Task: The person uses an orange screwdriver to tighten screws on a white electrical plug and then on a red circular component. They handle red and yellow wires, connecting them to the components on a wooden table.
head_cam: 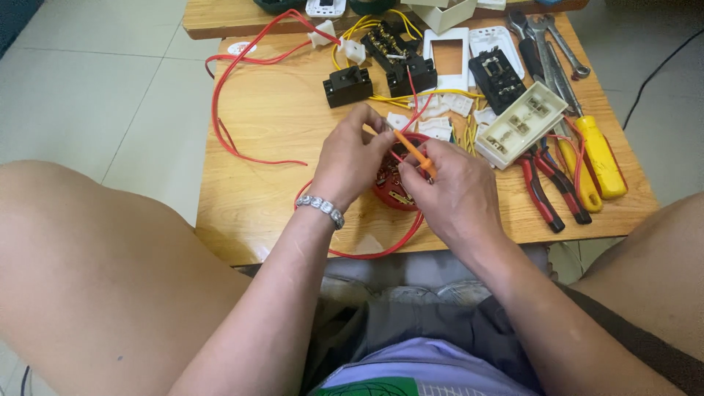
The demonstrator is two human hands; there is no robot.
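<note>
Nearest the camera: bare knees at both sides and grey shorts (pixel 411 330) low in the middle, with both forearms reaching up from there to the table.
Left hand (pixel 350 158): fingers curled and pinched together at the tips, over the left rim of the red bowl; what the tips pinch is too small to tell. A beaded metal bracelet (pixel 321 207) circles the wrist.
Right hand (pixel 458 194): closed around a slim orange screwdriver (pixel 412 150), whose tip points up and left towards the left fingertips.
Red bowl (pixel 400 194): round, smooth plastic, holding small brass-coloured metal bits; it sits between and partly under both hands, near the front edge of the table.
Red wire (pixel 242 110): thin and glossy, looping across the left of the table and curving round the bowl at the front.
Black switch blocks (pixel 347 86): boxy, matt, just behind the hands, with yellow wires (pixel 411 97) among them.
White parts: a flat frame (pixel 447 57) with a square opening, and a cream ridged block (pixel 521 125) set at a slant to the right.
Tools: red-handled pliers (pixel 539 192), yellow-handled screwdrivers (pixel 598 154) and steel spanners (pixel 546 37) along the right edge.
Table (pixel 271 169): pale wood grain, rounded edge.
</note>
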